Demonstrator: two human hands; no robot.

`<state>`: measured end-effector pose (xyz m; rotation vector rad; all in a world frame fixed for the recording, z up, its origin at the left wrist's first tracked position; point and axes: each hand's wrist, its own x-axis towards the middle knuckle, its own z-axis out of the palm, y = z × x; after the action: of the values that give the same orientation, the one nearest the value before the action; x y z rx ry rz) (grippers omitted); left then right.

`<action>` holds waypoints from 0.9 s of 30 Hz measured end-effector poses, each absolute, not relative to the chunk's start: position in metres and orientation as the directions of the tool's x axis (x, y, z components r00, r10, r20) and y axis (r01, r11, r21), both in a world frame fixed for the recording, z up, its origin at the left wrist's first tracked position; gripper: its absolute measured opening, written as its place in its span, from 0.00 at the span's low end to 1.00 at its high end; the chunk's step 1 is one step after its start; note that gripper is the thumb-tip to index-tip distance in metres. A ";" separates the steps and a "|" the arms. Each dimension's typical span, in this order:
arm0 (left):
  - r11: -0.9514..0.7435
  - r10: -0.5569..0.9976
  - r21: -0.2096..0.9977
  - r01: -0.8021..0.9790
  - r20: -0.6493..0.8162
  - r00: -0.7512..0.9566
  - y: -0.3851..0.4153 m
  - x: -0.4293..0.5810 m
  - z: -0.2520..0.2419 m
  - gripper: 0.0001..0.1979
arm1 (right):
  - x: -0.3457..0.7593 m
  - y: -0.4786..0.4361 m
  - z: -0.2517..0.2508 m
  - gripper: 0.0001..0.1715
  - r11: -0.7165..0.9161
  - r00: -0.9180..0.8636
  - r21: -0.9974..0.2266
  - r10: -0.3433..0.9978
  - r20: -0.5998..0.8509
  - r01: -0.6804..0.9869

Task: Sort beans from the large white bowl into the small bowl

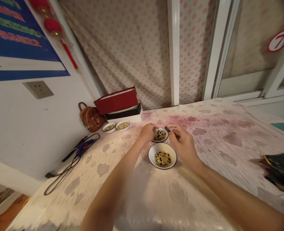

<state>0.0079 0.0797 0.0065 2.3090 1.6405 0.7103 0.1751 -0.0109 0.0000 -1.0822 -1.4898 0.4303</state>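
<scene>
A small white bowl (167, 137) with a dark rim holds mixed black and pale beads or beans (160, 135). At its left rim, my left hand (147, 132) is closed, its curled fingers on the bowl's edge and partly hidden. My right hand (182, 138) is at the right rim with fingers bent in a pinch. A small dark piece shows by its fingertips, too small to name. Directly nearer to me stands a larger white bowl (152, 157), also dark-rimmed, with mostly pale and some black beads or beans (163, 159) in the bottom.
Two small bowls (109, 127) with similar contents stand at the back left, before a red box (118, 101) on a black-and-white box (129, 115). Nearby are a brown mini backpack (91, 118) and a blue corded tool (84, 147). Dark green cloth (281, 170) lies far right.
</scene>
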 end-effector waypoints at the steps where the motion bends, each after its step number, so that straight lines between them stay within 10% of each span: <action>1: -0.361 0.930 0.417 0.834 0.234 0.285 0.081 0.012 0.007 0.18 | 0.175 -0.011 0.000 0.15 0.502 0.117 -0.780 0.809 0.576 0.374; 27: -0.321 0.947 0.485 0.813 0.170 0.272 0.081 0.003 0.003 0.06 | 0.176 -0.011 0.002 0.15 0.508 0.100 -0.784 0.813 0.573 0.358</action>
<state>0.0033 0.0814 0.0025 2.2450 1.6126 0.6263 0.1756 -0.0108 0.0023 -1.0642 -1.4970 0.4545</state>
